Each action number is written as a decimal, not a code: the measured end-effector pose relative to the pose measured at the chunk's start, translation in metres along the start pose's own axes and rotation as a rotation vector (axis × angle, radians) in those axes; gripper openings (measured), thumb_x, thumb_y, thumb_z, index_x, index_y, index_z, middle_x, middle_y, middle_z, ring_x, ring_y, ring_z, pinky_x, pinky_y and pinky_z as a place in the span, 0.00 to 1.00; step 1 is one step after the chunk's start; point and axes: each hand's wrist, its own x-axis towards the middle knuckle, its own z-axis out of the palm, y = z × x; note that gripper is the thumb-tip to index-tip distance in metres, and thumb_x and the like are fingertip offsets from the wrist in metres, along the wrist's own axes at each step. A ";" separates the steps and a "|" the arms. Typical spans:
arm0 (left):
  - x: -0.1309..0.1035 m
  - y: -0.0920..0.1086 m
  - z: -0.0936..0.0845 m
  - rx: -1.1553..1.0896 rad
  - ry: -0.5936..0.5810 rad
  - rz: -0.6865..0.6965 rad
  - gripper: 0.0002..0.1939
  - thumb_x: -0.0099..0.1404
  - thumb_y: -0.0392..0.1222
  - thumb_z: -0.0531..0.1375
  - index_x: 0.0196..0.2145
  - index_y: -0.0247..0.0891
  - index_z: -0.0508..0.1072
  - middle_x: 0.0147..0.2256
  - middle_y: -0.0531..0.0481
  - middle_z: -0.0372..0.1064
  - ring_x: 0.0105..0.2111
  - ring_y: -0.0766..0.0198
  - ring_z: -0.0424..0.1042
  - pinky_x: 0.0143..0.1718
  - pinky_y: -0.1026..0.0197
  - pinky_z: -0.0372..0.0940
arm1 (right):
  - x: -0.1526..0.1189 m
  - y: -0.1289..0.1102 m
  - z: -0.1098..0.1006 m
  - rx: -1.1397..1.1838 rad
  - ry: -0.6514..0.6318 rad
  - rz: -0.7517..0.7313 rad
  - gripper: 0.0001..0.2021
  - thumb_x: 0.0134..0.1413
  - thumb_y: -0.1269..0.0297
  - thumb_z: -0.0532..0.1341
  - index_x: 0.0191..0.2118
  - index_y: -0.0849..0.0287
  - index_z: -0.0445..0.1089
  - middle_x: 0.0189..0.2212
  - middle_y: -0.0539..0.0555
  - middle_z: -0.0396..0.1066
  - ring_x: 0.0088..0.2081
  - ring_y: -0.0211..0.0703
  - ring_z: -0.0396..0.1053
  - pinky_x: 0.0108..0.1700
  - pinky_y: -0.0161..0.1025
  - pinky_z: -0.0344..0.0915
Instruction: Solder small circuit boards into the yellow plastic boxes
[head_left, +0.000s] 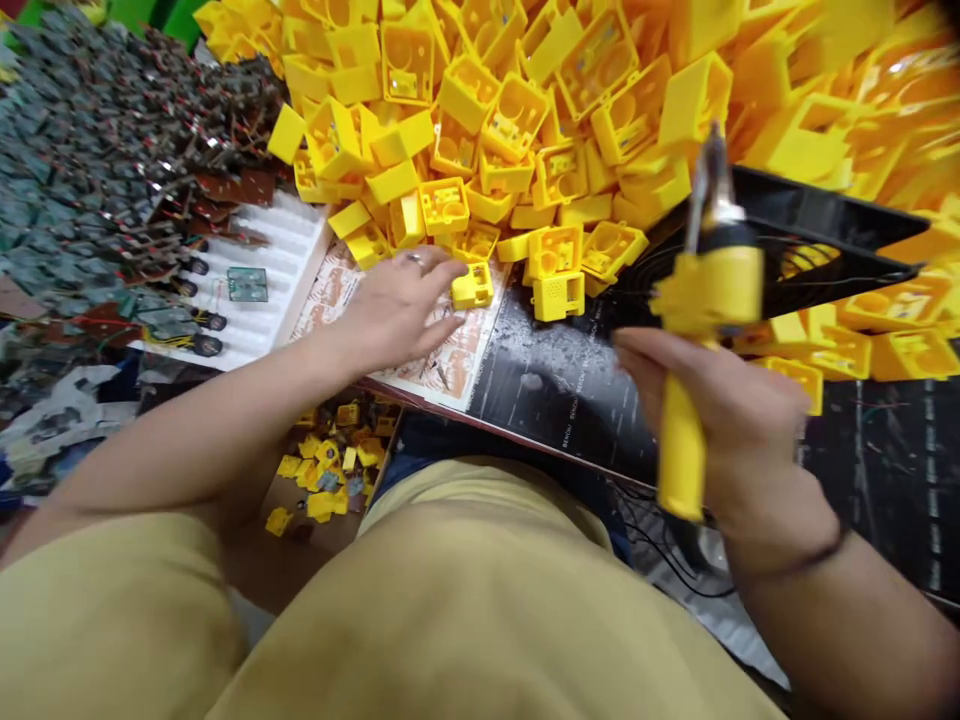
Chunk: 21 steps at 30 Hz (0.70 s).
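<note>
My left hand (401, 308) lies over the patterned sheet with its fingers apart. Its fingertips reach the left edge of a small yellow plastic casing (472, 287); the thumb stays a little away from it. In my right hand (739, 415) is a yellow soldering gun (720, 280), gripped by its handle. It has a black collar and a slim metal tip pointing up and away, blurred by motion. Another yellow casing (559, 297) sits on the black table covering, between the two hands.
A large heap of yellow casings (517, 115) covers the back. Circuit boards with wires (112, 170) pile up at the left, beside a white ridged tray (259, 240) holding one green board (247, 284). A black fan-like frame (817, 215) stands behind the soldering gun. Yellow pieces (330, 465) lie below the table edge.
</note>
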 end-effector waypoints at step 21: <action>0.012 0.032 0.007 -0.098 -0.104 0.139 0.19 0.71 0.41 0.49 0.50 0.37 0.74 0.47 0.41 0.76 0.46 0.53 0.75 0.44 0.54 0.69 | -0.002 -0.038 0.027 0.447 -0.084 -0.020 0.15 0.65 0.73 0.55 0.54 0.54 0.58 0.47 0.54 0.75 0.48 0.40 0.75 0.46 0.34 0.75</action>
